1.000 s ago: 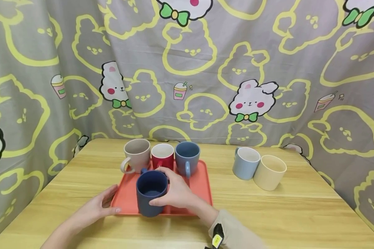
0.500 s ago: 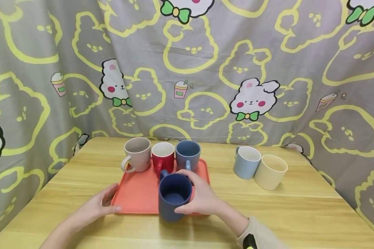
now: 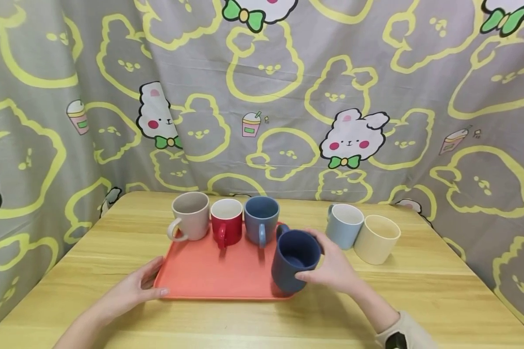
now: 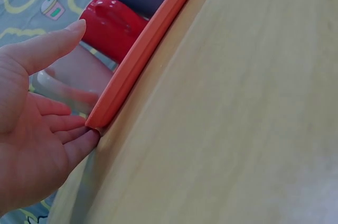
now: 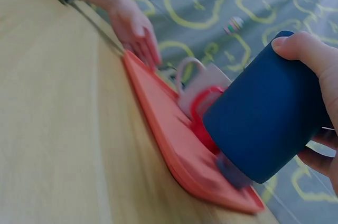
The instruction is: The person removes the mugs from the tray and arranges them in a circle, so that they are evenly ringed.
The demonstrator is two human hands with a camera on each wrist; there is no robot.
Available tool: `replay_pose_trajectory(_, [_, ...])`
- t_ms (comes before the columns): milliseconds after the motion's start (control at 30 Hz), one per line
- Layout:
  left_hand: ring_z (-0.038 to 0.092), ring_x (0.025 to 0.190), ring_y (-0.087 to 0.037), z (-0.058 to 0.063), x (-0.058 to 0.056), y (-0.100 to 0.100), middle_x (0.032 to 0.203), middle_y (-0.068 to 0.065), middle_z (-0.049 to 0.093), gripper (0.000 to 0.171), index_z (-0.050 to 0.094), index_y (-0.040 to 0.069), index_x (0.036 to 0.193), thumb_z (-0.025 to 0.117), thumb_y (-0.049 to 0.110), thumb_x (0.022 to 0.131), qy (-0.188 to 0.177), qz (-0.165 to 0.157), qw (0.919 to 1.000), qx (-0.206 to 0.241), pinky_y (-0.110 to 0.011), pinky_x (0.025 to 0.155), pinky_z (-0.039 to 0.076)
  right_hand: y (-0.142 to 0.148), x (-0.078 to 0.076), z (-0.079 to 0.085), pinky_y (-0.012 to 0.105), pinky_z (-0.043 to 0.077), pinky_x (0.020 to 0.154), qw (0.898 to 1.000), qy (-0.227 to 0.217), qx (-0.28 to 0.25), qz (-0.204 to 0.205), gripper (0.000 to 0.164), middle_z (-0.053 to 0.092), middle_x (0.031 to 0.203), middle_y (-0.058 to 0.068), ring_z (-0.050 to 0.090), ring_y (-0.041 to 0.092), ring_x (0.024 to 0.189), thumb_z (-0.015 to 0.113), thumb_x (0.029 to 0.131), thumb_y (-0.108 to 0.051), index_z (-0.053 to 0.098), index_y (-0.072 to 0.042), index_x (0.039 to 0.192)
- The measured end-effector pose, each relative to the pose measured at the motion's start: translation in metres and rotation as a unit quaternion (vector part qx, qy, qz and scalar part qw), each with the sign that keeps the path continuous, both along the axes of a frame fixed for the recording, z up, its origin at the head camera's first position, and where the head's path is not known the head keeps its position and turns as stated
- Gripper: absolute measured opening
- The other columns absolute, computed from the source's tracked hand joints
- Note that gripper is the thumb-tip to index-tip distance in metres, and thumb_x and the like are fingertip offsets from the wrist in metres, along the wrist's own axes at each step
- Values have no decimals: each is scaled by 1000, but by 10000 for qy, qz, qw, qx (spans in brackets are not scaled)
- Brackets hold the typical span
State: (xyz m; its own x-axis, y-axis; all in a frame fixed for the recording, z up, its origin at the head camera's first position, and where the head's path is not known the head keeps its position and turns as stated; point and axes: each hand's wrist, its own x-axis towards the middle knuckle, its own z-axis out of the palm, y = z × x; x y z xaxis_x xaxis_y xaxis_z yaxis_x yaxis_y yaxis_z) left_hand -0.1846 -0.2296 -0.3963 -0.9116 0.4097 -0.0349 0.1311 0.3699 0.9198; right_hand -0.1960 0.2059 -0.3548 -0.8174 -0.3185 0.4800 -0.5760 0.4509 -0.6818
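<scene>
The right grip (image 3: 333, 266) is grasping the dark blue mug (image 3: 293, 261), the thumb on its near side and the other fingers round its right side. From the center of the red-orange tray (image 3: 214, 274), I find this mug at about 3 o'clock, over the tray's end. It is nearly upright, and its handle points toward 11 o'clock. In the right wrist view I see its bottom raised above the tray.

The left grip (image 3: 133, 291) is released, with its fingers relaxed and the thumb spread apart. In the left wrist view I see a fingertip touching a corner of the tray, which in the head view is at about 8 o'clock.

Along the far side of the tray I count three mugs: the beige mug (image 3: 193, 223) at 11 o'clock, the red mug (image 3: 229, 230) at 12 and the medium blue mug (image 3: 255, 227) at 1. From the mug in the hand, the light blue mug (image 3: 342, 232) and the yellow mug (image 3: 375, 245) stand side by side on the wooden desk (image 3: 201, 325), at about 2 o'clock. A grey patterned curtain (image 3: 220, 63) hangs behind.
</scene>
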Motion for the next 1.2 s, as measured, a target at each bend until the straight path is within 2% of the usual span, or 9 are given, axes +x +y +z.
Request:
replay_pose_trajectory(200, [20, 130, -50, 0, 1, -1, 144, -38, 8, 84, 5, -18, 140, 63, 15, 88, -101, 35, 9999, 75, -7, 86, 33, 24, -9, -3, 31, 47, 81, 9970, -202, 37, -740, 81, 60, 114, 12, 58, 24, 97, 87, 59, -15, 47, 0, 128])
replay_pose_trajectory(467, [20, 130, -50, 1, 2, 0, 145, -37, 7, 84, 5, -18, 140, 63, 15, 88, -126, 52, 9999, 77, -8, 86, 33, 40, -27, -14, 42, 45, 82, 9897, -658, 33, -1273, 79, 57, 117, 16, 56, 29, 101, 85, 64, -18, 45, -2, 130])
replay_pose_trajectory(733, [20, 130, -50, 1, 2, -1, 145, -37, 7, 84, 5, -18, 140, 63, 15, 88, -121, 55, 9998, 115, -7, 86, 32, 46, -42, -26, 44, 44, 84, 9855, -690, 156, -1541, 78, 58, 116, 17, 54, 30, 104, 85, 65, -24, 45, -3, 129])
replay_pose_trajectory(1033, [19, 130, -50, 0, 1, -1, 145, -37, 7, 84, 5, -18, 140, 63, 15, 88, -153, 37, 9998, 124, -7, 86, 33, 49, -47, -36, 47, 39, 90, 9813, -1000, 12, -1645, 79, 57, 118, 18, 52, 31, 107, 84, 66, -23, 44, -3, 131])
replay_pose_trajectory(1200, [19, 130, -50, 0, 1, -2, 145, -38, 7, 84, 4, -18, 140, 63, 14, 88, -183, 25, 9997, 138, -7, 86, 33, 50, -50, -36, 48, 36, 93, 9780, -1166, -63, -1729, 79, 56, 119, 19, 52, 32, 108, 84, 67, -23, 43, -3, 132])
